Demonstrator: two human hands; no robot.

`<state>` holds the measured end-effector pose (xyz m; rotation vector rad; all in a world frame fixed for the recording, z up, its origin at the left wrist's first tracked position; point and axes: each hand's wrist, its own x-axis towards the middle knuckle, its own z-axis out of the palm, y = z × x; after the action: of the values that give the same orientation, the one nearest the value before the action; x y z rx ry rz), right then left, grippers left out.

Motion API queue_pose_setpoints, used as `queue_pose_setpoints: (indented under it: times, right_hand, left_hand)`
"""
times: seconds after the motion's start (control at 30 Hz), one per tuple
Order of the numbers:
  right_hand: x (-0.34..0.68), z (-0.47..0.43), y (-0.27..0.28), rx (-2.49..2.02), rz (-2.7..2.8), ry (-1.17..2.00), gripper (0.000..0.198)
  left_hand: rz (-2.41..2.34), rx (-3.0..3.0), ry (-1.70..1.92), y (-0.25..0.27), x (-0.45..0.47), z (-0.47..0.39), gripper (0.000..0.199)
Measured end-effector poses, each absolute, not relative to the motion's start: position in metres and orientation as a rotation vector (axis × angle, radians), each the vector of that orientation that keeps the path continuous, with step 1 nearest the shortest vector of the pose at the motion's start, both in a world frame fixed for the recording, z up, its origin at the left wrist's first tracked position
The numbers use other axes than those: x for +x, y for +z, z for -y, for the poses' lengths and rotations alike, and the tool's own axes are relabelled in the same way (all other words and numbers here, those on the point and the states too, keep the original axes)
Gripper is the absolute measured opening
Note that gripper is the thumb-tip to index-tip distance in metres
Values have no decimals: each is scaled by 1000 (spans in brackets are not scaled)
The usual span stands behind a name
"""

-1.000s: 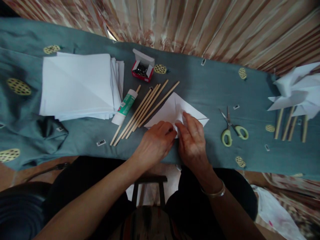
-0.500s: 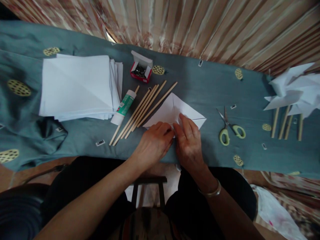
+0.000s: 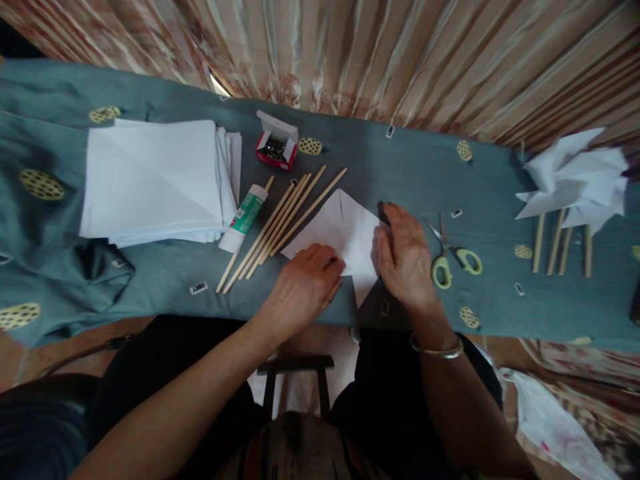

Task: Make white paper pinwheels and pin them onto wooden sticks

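One paper point(image 3: 350, 233) near the table's point(image 3: 425, 173) front edge lies beneath my left hand point(image 3: 313, 277), grip unclear to me, and left of my right hand point(image 3: 404, 257), fingers apart.

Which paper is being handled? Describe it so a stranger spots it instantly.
On the teal tablecloth, look between the wooden sticks and the green-handled scissors. The white sheet there lies partly under the left hand. Unlike the paper stack and pinwheels, it lies singly, slit at its far corner.
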<state>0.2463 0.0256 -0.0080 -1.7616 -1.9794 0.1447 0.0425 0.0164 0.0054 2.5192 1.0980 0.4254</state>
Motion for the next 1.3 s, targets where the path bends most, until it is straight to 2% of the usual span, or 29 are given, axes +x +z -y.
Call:
queue_pose_setpoints:
  times: [0.23, 0.43, 0.6, 0.93, 1.3]
  right_hand:
    - [253, -33, 1, -1761, 1950, 229, 40]
    - [272, -26, 1, -1814, 1650, 606, 41]
    - [279, -8, -2, -1822, 1454, 777, 35]
    - [283, 25, 5, -1669, 794, 889, 22]
    - [248, 57, 14, -1737, 785, 1234, 52]
  left_hand:
    - [-1090, 2554, 436, 9, 39, -15, 18]
    - [-1077, 2584, 491, 12, 34, -15, 21]
    - [-1071, 2588, 567, 9, 32, -14, 24]
    - [-879, 2530, 814, 13, 48, 9, 33]
    - [-891, 2678, 652, 11, 56, 9, 19]
